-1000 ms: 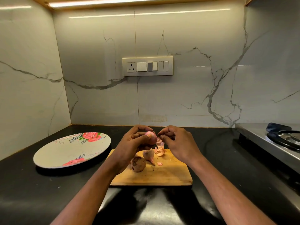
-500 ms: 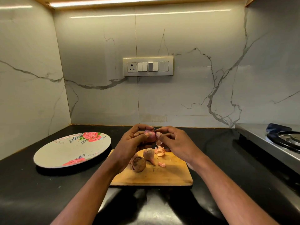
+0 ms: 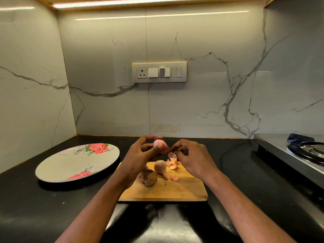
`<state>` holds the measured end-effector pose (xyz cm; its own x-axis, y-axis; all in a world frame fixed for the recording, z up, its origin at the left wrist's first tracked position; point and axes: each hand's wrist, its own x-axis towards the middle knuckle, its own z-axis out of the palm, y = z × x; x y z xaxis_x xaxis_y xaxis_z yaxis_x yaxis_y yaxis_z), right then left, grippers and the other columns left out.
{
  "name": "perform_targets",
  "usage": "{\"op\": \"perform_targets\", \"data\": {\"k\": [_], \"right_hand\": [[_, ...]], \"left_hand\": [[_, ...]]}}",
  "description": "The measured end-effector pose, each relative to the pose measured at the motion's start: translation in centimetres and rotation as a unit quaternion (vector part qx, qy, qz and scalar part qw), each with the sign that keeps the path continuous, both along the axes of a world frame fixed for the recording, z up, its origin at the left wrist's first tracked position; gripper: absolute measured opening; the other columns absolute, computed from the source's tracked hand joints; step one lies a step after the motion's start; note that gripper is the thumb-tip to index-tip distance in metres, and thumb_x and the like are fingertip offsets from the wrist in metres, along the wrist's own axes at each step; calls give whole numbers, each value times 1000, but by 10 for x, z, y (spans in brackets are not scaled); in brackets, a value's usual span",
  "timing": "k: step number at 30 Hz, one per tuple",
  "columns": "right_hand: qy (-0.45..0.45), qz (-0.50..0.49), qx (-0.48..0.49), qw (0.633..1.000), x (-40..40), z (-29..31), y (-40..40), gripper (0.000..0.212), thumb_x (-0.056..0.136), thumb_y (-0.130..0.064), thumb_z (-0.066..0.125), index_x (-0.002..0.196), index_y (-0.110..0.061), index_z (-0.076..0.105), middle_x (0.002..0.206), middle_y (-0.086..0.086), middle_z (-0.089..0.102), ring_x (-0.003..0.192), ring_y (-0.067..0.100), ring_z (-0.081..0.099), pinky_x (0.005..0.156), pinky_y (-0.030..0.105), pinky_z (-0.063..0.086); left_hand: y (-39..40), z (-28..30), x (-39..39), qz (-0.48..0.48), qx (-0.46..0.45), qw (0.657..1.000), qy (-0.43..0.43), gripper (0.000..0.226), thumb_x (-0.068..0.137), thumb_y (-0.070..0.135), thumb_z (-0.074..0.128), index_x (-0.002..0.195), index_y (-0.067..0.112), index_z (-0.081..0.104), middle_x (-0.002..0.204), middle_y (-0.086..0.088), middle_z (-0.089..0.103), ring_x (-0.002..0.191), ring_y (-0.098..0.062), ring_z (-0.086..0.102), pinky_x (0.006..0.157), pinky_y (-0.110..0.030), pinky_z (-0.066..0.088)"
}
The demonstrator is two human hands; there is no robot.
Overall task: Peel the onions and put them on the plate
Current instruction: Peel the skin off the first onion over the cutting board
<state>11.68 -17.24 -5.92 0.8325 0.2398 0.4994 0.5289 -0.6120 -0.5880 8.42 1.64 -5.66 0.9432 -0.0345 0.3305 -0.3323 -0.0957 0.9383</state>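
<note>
A person's left hand (image 3: 140,155) grips a pink peeled onion (image 3: 159,146) above the far edge of a cutting board (image 3: 182,190), while the right hand (image 3: 192,158) pinches a strip of peel (image 3: 172,155). Two unpeeled onions (image 3: 154,172) lie on the board; the flowered plate (image 3: 73,165) sits left.

Our left hand (image 3: 140,155) grips with curled fingers; our right hand (image 3: 191,158) pinches just beside it, forearms converging.
</note>
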Motion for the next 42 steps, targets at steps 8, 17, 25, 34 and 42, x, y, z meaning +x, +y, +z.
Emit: {"op": "perform_targets", "data": {"k": [8,17,25,34,42], "right_hand": [[88,111,44,989,1,3,0,37,91,-35,71,126,-29,63,116,-12,70,107,4,64,96,26,54],[25,91,114,989,-1,3,4,36,78,-32,83,111,-28,67,96,-13,73,86,-1,69,76,16,57],[3,92,115,989,1,5,1,14,85,-26,78,99,-26,75,91,-14,73,86,-6,66,69,8,50],[-31,8,73,997,9,0,-4,9,94,-19,69,96,-28,68,86,-17,68,81,-3,65,67,6,48],[60,20,-86,994,7,-7,-4,23,93,-27,70,115,-32,66,110,-12,69,100,5,62,91,26,54]], "left_hand": [[2,-1,0,21,-4,1000,4,43,83,36,64,122,19,61,119,-7,68,106,-20,69,95,-38,57],[0,1,-2,-13,-30,999,19,25,97,17,57,121,19,63,113,-9,73,102,-23,73,86,-33,59],[1,0,0,-15,-15,1000,11,48,79,31,70,125,19,60,107,-9,75,102,-27,71,93,-38,57],[-2,1,-3,-40,7,999,18,48,80,29,65,126,20,57,107,-3,75,100,-16,72,87,-30,58],[1,0,1,-37,-16,999,29,33,95,18,59,127,19,57,116,-6,72,105,-17,71,90,-30,57]]}}
